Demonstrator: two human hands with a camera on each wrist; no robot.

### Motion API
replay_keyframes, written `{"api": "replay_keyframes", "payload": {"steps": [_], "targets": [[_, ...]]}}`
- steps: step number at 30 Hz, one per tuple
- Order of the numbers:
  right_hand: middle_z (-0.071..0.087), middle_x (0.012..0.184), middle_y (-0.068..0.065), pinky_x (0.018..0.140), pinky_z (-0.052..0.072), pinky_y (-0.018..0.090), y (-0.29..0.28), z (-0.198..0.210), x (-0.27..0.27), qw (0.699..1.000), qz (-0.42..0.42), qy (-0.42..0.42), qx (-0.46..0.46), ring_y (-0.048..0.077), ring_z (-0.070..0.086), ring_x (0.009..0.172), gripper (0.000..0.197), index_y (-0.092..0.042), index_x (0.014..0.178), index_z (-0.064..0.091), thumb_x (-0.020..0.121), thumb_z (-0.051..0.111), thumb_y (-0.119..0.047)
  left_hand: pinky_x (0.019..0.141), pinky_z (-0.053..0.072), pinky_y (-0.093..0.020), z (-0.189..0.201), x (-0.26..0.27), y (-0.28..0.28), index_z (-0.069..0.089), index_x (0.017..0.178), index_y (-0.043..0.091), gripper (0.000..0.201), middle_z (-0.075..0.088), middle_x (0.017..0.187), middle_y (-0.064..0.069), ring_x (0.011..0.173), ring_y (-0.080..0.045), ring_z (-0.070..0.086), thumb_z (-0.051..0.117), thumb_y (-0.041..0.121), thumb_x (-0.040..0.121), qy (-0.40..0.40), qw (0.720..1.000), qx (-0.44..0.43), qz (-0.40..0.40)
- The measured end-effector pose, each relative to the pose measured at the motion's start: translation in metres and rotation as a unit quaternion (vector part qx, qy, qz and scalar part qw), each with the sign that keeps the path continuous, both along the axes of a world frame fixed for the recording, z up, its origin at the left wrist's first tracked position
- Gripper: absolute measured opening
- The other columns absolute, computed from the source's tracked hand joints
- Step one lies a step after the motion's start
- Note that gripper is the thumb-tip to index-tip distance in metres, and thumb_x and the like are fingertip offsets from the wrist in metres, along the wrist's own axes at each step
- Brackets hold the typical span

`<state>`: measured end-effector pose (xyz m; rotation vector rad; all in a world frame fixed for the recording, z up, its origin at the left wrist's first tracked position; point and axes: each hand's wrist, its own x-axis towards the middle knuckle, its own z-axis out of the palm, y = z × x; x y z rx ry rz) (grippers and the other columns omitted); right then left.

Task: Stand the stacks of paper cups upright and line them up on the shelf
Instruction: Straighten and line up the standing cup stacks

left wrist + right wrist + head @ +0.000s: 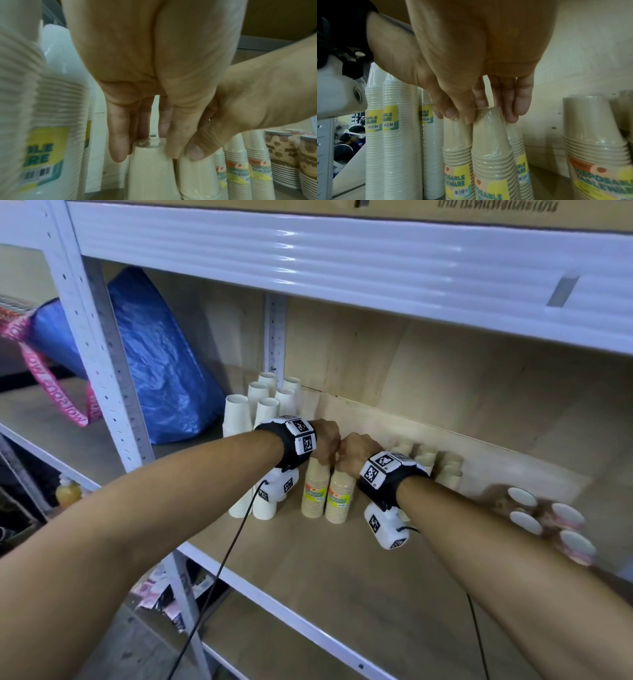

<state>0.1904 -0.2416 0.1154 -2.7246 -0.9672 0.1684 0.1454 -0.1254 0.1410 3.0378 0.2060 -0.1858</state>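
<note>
Both hands on wrapped beige paper-cup stacks, mid-shelf.
Left hand (326, 436) gripping top of left upright beige stack (314, 491); right hand (356, 451) gripping top of its neighbour (339, 494) — touching, near wooden shelf (342, 577) front edge. Tall white cup stacks (255, 419) upright toward left end.

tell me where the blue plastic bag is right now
In the head view the blue plastic bag sits at the back left of the shelf, just left of the white cup stacks.

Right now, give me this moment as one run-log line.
left hand: grips tan stack top | right hand: grips neighbouring tan stack top | both upright, side by side
</note>
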Motion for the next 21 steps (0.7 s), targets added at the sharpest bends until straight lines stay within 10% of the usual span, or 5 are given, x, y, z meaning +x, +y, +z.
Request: {"api": "replay_keyframes", "payload": {"steps": [3, 8, 15, 21], "targets": [[0.068, 0.099, 0.017, 0.065, 0.044, 0.029, 0.002, -0.002, -0.002, 1.000, -0.014, -0.005, 0.002, 0.033, 0.066, 0.089, 0.020, -0.005, 0.095, 0.068, 0.082, 0.062, -0.018, 0.043, 0.037, -0.010, -0.003, 0.003, -0.001, 0.064, 0.119, -0.004, 0.036, 0.057, 0.097, -0.007, 0.085, -0.017, 0.051, 0.068, 0.008, 0.085, 0.027, 0.999, 0.021, -0.027], [0.068, 0.103, 0.017, 0.066, 0.043, 0.028, 0.003, -0.004, -0.005, 1.000, -0.025, -0.009, 0.011, 0.033, 0.066, 0.093, 0.021, -0.002, 0.101, 0.068, 0.085, 0.061, -0.015, 0.071, 0.044, -0.025, -0.009, -0.001, 0.000, 0.068, 0.114, -0.002, 0.032, 0.068, 0.106, -0.012, 0.086, -0.017, 0.055, 0.068, 0.009, 0.084, 0.008, 1.000, 0.016, -0.018], [0.068, 0.104, 0.016, 0.072, 0.053, 0.034, -0.001, -0.001, -0.010, 0.999, -0.029, -0.012, 0.008, 0.034, 0.066, 0.092, 0.026, -0.007, 0.104, 0.069, 0.082, 0.063, -0.019, 0.045, 0.035, -0.014, -0.006, -0.006, -0.002, 0.067, 0.117, -0.004, 0.032, 0.066, 0.113, -0.013, 0.088, -0.016, 0.051, 0.068, 0.005, 0.086, 0.010, 0.999, 0.004, -0.039], [0.067, 0.100, 0.013, 0.067, 0.046, 0.031, -0.015, 0.010, -0.012, 0.999, -0.043, -0.009, 0.007, 0.032, 0.064, 0.090, 0.024, -0.005, 0.100, 0.069, 0.083, 0.062, -0.020, 0.064, 0.045, -0.021, 0.002, -0.004, -0.010, 0.069, 0.108, -0.005, 0.027, 0.059, 0.093, -0.005, 0.085, -0.015, 0.053, 0.069, 0.000, 0.081, 0.014, 0.999, -0.035, -0.038]]}}
